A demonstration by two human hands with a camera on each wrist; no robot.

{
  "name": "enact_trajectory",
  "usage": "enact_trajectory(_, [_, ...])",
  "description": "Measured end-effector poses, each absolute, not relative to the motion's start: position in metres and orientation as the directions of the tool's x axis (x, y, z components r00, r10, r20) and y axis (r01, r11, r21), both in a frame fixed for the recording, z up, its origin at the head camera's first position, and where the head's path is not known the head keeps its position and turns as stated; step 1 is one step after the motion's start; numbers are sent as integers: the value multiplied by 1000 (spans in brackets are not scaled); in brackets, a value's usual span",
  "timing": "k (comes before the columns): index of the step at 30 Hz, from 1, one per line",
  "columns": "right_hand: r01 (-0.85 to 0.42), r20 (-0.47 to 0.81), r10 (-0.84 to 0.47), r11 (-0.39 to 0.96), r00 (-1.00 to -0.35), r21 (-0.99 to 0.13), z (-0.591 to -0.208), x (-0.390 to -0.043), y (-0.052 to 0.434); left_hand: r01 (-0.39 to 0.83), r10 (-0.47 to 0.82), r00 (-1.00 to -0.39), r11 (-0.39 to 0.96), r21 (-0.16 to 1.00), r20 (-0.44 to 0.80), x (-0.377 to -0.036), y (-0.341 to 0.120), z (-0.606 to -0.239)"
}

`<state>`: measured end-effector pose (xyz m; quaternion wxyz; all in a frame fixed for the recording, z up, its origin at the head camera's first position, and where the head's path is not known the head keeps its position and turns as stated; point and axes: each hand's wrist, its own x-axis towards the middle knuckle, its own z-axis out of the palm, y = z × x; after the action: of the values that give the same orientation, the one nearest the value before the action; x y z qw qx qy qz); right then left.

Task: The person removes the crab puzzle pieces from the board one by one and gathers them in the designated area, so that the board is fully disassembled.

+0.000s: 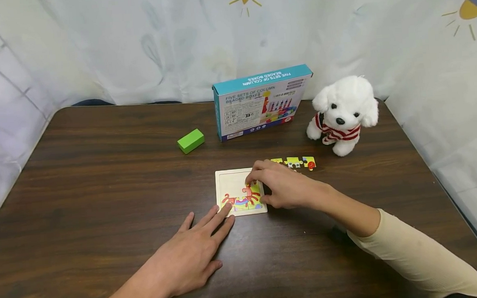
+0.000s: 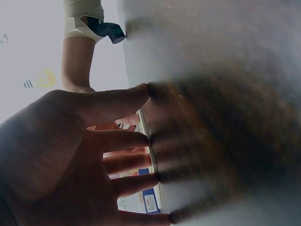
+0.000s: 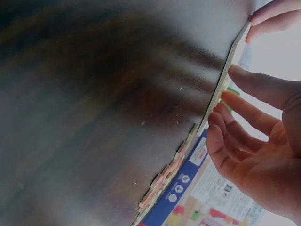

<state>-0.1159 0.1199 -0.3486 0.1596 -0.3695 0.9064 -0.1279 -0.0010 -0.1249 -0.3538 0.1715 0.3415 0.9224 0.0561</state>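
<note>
Near the middle of the desk [image 1: 101, 189] lies a shallow wooden puzzle board [image 1: 231, 182], taken here as the centre of the dial, with twelve o'clock pointing away from the person. The picture looks about half made: fitted pieces [image 1: 251, 198] run along its near side and up the three o'clock side, while the bed toward ten and eleven is bare. What remains seems to be the loose pieces [image 1: 293, 162] at two o'clock; three show clearly, and the right hand may hide more.

That right hand [image 1: 286, 187] comes in from three o'clock, its fingers bent down onto the board and its thumb by the rim; whether it pinches a piece cannot be told. The left hand [image 1: 195, 254] reaches in from between seven and eight, fingers spread and fairly straight, fingertips touching the board's near corner and gripping nothing.

The surface is dark brown with streaky wood grain, a dull sheen and rounded far corners. Toward one o'clock stands a blue-topped toy box [image 1: 260, 104]; farther out at two sits a white plush dog [image 1: 344, 101] in red-striped cloth; between ten and eleven lies a green block [image 1: 190, 141]. Beyond the far edge hangs a pale curtain [image 1: 134, 50] with yellow rayed prints, and pale cloth flanks the desk's sides.
</note>
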Motion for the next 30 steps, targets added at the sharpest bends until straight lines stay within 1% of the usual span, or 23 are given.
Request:
enact_trajectory(10, [-614,-212,-696,711,-686,-342,-348,-114,118,616,653,-707,758,217,-274,-1,-125,-355])
enact_trajectory(22, [-652,-136,-728,669,-672,-358,-348,-116,118,608,643,-705,765,213,-297,-2,-124,-355])
enact_trajectory(30, [-644,-128,-725,667,-676,-376,-346,-117,116,606,642,-705,766,214,-302,-3,-123,-354])
